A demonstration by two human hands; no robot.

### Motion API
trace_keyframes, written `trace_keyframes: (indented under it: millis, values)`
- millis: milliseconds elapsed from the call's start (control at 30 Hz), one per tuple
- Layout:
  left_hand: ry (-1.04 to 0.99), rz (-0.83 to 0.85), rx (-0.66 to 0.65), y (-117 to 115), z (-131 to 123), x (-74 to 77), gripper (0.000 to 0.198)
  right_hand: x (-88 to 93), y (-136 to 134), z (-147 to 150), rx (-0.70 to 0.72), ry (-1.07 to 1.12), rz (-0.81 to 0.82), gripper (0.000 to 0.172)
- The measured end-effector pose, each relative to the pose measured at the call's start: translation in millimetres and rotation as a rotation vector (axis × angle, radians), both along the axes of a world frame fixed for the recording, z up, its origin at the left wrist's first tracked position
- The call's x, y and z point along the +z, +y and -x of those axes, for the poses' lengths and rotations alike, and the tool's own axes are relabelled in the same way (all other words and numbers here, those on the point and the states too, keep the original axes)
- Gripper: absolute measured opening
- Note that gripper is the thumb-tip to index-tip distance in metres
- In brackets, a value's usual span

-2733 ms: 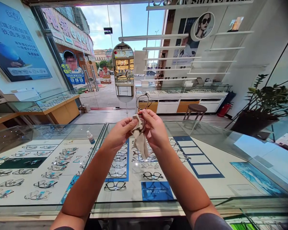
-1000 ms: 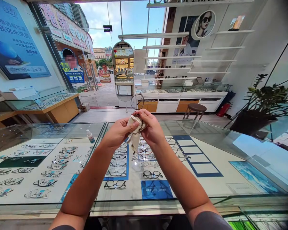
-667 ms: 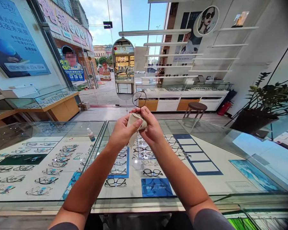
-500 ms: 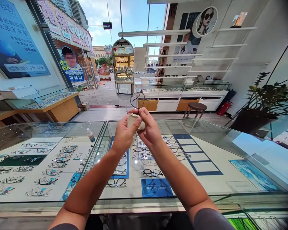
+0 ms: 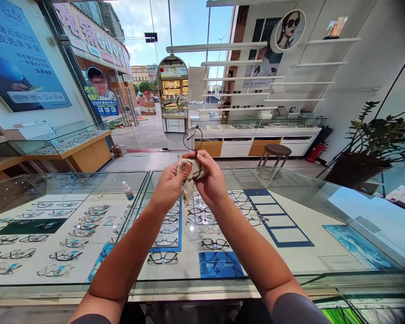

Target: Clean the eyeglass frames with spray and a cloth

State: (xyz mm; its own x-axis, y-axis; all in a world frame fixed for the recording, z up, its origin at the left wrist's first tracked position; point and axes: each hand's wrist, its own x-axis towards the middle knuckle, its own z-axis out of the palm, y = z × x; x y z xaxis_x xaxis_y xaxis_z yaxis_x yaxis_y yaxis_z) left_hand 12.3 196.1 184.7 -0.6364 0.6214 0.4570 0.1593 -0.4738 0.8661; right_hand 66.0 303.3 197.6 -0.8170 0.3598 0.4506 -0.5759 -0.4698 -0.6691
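Above the counter (image 5: 189, 286), both hands (image 5: 168, 183) (image 5: 212, 176) grip cloth (image 5: 188, 188) and eyeglasses (image 5: 201, 141).

bright daylight comes from the far sky (image 5: 138, 22), and small glints dot the glass display case (image 5: 290, 202). the cloth (image 5: 188, 187) is fairly clear, while the wide view stretches the poster (image 5: 29, 63) on the left and the right edge darkens into blur.
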Motion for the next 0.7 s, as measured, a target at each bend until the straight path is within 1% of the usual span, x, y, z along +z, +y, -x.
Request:
trace_keyframes:
  millis: [100,167,333,467,567,633,700]
  values:
    - [0.036,0.029,-0.034,-5.1,4.6,1.6,0.05,0.7,1.4,-0.2,-0.01,0.0,0.002,0.015]
    - [0.061,0.027,-0.007,-5.2,5.1,0.6,0.051,0.8,0.8,-1.0,-0.02,-0.01,-0.002,0.016]
    - [0.061,-0.033,0.143,3.2,-0.8,-5.8,0.055,-0.5,-4.0,-2.4,-0.009,-0.044,-0.027,0.026]
    - [0.062,-0.096,0.27,12.1,-8.8,-11.2,0.053,-0.7,-6.9,-2.7,0.004,-0.055,-0.042,0.027]
    - [0.066,-0.113,0.346,15.1,-13.5,-12.9,0.055,-0.1,-7.2,-3.8,-0.016,-0.074,-0.043,0.029]
    - [0.064,-0.106,0.364,13.5,-14.4,-10.9,0.058,0.5,-5.9,-5.0,-0.029,-0.061,-0.056,0.029]
    - [0.078,-0.053,0.32,8.7,-13.2,-6.0,0.059,1.6,-3.4,-6.1,-0.04,-0.032,-0.067,0.026]
